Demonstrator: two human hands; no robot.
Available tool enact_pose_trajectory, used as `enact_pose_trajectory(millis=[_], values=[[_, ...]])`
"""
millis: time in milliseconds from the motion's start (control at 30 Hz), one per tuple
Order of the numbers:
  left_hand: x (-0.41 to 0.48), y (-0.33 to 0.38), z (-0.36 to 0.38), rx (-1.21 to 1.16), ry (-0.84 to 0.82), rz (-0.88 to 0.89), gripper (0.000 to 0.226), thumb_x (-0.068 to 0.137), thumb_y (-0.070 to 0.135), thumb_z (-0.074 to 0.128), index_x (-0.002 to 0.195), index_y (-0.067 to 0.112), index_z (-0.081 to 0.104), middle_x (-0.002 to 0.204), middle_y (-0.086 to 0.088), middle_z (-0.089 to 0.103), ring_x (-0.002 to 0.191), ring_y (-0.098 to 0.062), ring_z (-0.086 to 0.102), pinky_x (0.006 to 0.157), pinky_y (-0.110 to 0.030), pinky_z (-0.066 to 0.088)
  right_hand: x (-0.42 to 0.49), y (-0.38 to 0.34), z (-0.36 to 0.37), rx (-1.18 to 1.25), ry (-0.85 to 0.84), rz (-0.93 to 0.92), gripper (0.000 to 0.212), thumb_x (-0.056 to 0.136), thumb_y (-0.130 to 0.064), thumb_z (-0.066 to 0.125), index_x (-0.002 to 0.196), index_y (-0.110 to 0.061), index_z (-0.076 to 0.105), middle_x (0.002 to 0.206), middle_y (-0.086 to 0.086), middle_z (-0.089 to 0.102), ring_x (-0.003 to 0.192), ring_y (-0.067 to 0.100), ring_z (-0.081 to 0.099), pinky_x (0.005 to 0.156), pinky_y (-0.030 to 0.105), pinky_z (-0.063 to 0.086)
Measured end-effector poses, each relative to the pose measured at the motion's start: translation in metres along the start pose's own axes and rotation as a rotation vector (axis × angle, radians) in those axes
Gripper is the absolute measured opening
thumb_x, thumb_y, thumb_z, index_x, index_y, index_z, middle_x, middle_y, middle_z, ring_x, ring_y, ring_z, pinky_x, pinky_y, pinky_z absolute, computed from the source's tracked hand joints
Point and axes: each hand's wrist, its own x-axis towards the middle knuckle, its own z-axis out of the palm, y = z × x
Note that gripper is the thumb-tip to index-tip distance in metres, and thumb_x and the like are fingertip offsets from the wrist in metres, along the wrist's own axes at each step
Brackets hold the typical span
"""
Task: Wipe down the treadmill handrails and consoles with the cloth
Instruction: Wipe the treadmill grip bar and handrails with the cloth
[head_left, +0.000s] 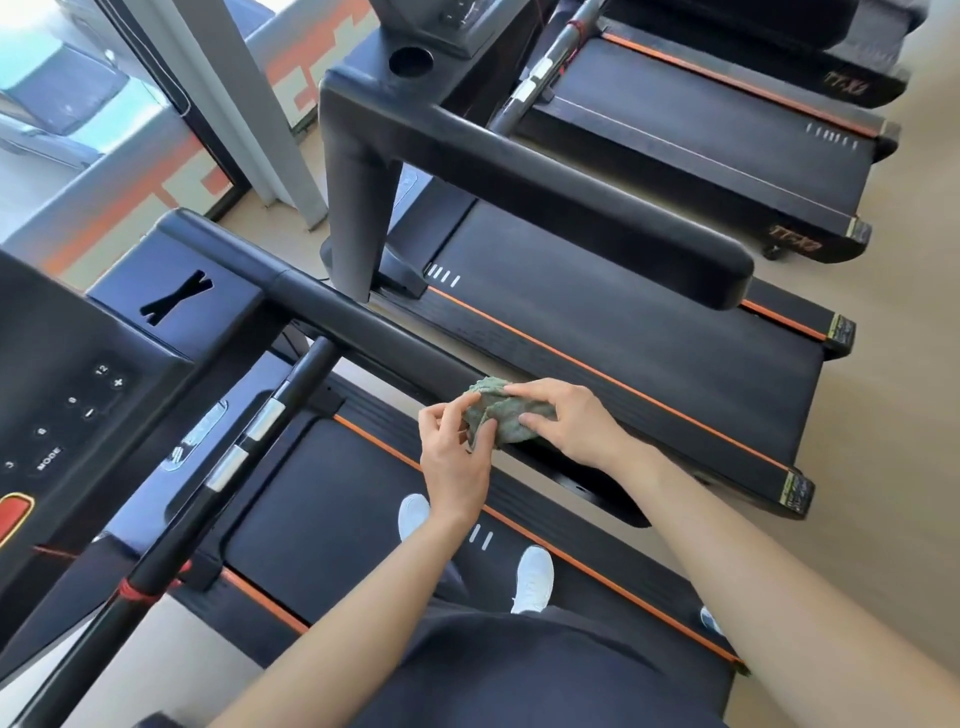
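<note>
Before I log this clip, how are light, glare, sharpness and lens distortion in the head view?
Head view: daylight from the window at upper left, slightly washed out; soft sheen on the handrail, no hard shadows; cloth, left hand and right hand sharp; wide-angle lens bends the treadmill edges near the frame borders.

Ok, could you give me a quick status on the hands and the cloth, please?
Left hand pinches cloth edge. Right hand grips bunched cloth on right handrail. No obstruction seen along it.
</note>
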Motion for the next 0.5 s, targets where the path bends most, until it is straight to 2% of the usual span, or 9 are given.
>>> enact_pose_trajectory(millis=[300,500], values=[[-0.058,0.010,0.039,-0.037,-0.040,-0.009,0.033,0.089,0.019,0.077,0.118,0.028,0.065,0.110,0.010,0.049,0.089,-0.001,0.062,0.079,-0.020,0.055,-0.065,0.043,-0.017,0.002,0.096,-0.012,0.039,0.089,-0.021,0.073,0.126,-0.031,0.069,0.128,-0.015,0.065,0.119,0.002,0.057,0.107,0.026,0.042],[-0.090,0.018,0.063,0.001,-0.089,-0.010,0.026,0.090,0.025,0.076,0.109,0.030,0.059,0.106,0.013,0.053,0.089,-0.003,0.067,0.078,-0.023,0.056,-0.105,0.067,-0.021,-0.013,0.178,0.013,0.040,0.087,-0.020,0.075,0.126,-0.030,0.070,0.135,-0.009,0.063,0.128,0.006,0.054,0.112,0.034,0.041]])
